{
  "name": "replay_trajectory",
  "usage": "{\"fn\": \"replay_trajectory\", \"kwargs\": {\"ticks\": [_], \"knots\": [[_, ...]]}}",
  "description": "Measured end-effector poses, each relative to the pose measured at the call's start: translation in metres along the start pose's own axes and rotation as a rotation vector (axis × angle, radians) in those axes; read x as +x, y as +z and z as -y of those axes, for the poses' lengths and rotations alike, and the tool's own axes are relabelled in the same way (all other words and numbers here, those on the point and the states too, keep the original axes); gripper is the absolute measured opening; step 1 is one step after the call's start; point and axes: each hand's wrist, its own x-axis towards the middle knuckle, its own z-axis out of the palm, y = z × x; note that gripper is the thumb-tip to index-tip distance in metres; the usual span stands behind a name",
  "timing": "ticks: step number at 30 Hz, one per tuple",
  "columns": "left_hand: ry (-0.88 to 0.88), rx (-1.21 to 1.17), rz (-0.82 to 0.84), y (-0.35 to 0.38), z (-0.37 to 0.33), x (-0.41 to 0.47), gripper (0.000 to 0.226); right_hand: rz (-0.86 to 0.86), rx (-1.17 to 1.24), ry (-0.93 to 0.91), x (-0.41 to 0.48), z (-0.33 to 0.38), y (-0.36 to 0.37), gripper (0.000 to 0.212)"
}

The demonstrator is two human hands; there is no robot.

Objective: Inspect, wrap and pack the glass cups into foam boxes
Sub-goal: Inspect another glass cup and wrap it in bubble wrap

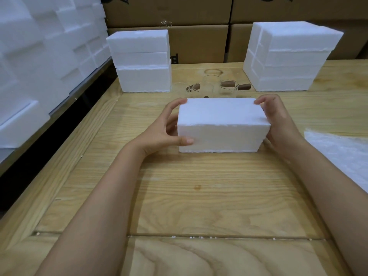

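The left hand [161, 132] and right hand [282, 126] grip the ends of a foam box [221, 124]. Beyond them, glass cups [211, 86] stand between the left foam stack [141, 60] and right foam stack [286, 56].

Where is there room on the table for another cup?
Bare table lies between the foam box and the near edge, and left of it. Behind it is crowded: glass cups sit between two foam box stacks. Wrap sheet covers the right.

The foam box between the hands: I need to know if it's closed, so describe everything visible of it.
The foam box is a white polystyrene block, rectangular, closed, with a ragged line along its top edge. It rests on the wooden table; the left hand grips its left end, the right hand its right end.
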Motion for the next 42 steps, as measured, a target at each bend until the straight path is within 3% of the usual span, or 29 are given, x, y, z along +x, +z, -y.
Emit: {"fn": "replay_trajectory", "kwargs": {"ticks": [3, 7, 12, 20, 26, 34, 42], "knots": [[-0.003, 0.043, -0.024, -0.004, 0.003, 0.001, 0.088, 0.165, -0.053, 0.006, 0.002, -0.003, -0.011, 0.044], [-0.006, 0.066, -0.007, -0.005, 0.003, 0.002, 0.089, 0.305, -0.117, 0.03, 0.002, -0.004, -0.02, 0.074], [0.013, 0.14, -0.025, -0.001, 0.002, 0.001, 0.097, 0.275, -0.115, -0.002, 0.003, -0.006, -0.025, 0.053], [-0.022, 0.198, 0.006, 0.0, 0.007, 0.0, 0.115, 0.446, -0.455, -0.014, -0.001, -0.011, -0.028, 0.111], [0.0, 0.13, -0.064, -0.006, 0.009, 0.002, 0.109, 0.367, -0.422, -0.033, 0.0, -0.011, -0.027, 0.105], [-0.024, -0.029, -0.048, -0.009, 0.003, 0.008, 0.092, 0.318, -0.284, 0.003, 0.0, -0.004, -0.015, 0.063], [-0.046, 0.002, -0.008, -0.014, 0.0, 0.004, 0.09, 0.326, -0.32, -0.022, -0.002, 0.0, -0.012, 0.066]]}}
